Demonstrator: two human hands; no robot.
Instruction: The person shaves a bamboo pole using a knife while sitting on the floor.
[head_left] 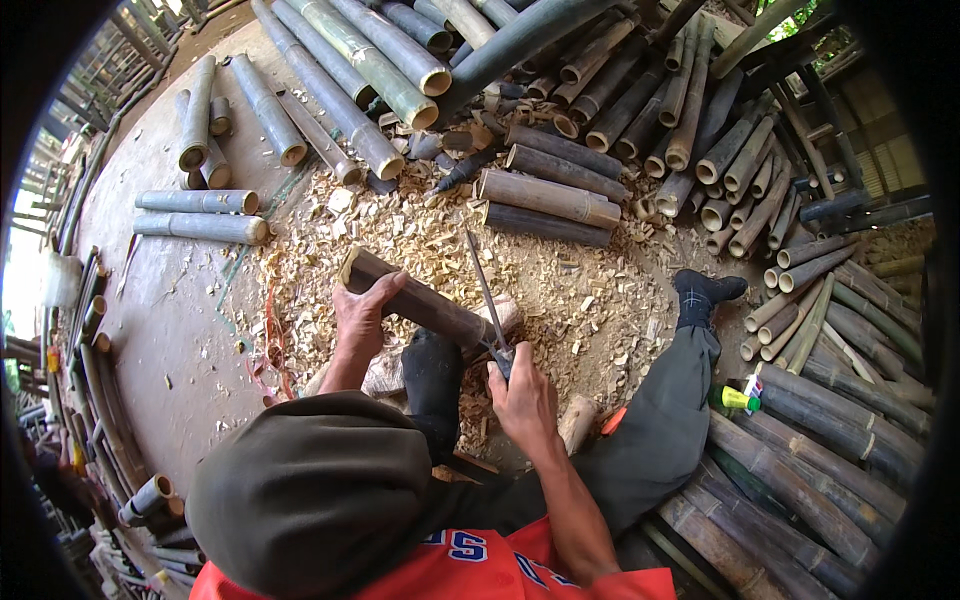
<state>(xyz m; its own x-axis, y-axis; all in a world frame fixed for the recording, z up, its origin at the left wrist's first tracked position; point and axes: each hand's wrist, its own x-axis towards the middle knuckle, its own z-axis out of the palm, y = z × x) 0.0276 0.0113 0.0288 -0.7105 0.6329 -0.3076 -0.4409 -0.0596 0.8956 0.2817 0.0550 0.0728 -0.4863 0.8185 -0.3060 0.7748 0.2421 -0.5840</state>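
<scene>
Fingers (388, 288) wrap bamboo (425, 309) left, knife (484, 288) right.

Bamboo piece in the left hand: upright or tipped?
Tipped: the bamboo piece slants, long side showing, left hand gripping near one end.

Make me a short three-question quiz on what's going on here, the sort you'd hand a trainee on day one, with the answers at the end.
1. What does the person's left hand grip?
2. True or false: the right hand holds a hammer.
3. What lies scattered over the ground just beyond the hands?
A) Green leaves
B) Pale chips
C) Blue tiles

Key:
1. A dark brown bamboo section, grasped near its upper end.
2. False: it holds a long-bladed knife.
3. B
</scene>
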